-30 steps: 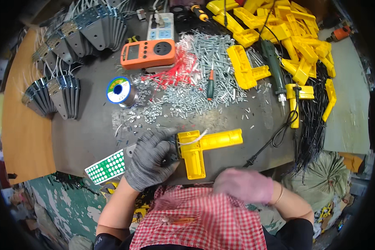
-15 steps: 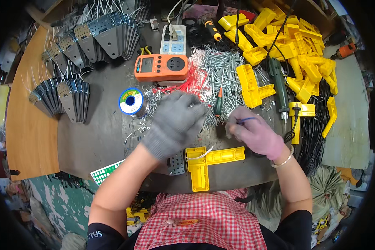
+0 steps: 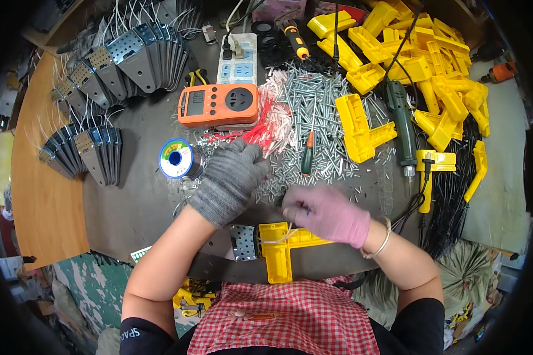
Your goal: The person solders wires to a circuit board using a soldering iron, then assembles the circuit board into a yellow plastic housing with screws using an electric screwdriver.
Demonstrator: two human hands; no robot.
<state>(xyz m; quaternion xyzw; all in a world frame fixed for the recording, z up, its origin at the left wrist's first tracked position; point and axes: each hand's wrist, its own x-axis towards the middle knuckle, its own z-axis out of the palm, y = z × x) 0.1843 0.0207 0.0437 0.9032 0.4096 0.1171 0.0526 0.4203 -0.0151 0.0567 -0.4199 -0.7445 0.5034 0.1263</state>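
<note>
My left hand (image 3: 228, 184), in a grey knitted glove, reaches to the near left edge of the small-parts pile with its fingers curled downward; its fingertips are hidden. My right hand (image 3: 331, 216), in a pink glove and blurred, is closed above a yellow plastic handle shell (image 3: 275, 254). Something dark shows at its fingertips, and a small blue bit shows at its fingers; I cannot make out what it grips. White wires (image 3: 276, 241) lie across the shell. A grey metal plate with a perforated end (image 3: 244, 242) adjoins the shell's left side, partly behind my left forearm.
Screws (image 3: 314, 100) and red and white sleeves (image 3: 272, 121) are heaped mid-table, with a screwdriver (image 3: 307, 154) on them. Around them are an orange meter (image 3: 218, 105), a solder spool (image 3: 176, 158), a green power tool (image 3: 401, 127), yellow shells (image 3: 420, 65) and stacked metal plates (image 3: 139, 62).
My right hand has moved left and nearer, over the yellow shell. My left hand has shifted slightly left, and its fingers point more toward the sleeves. The whole view has shifted a little.
</note>
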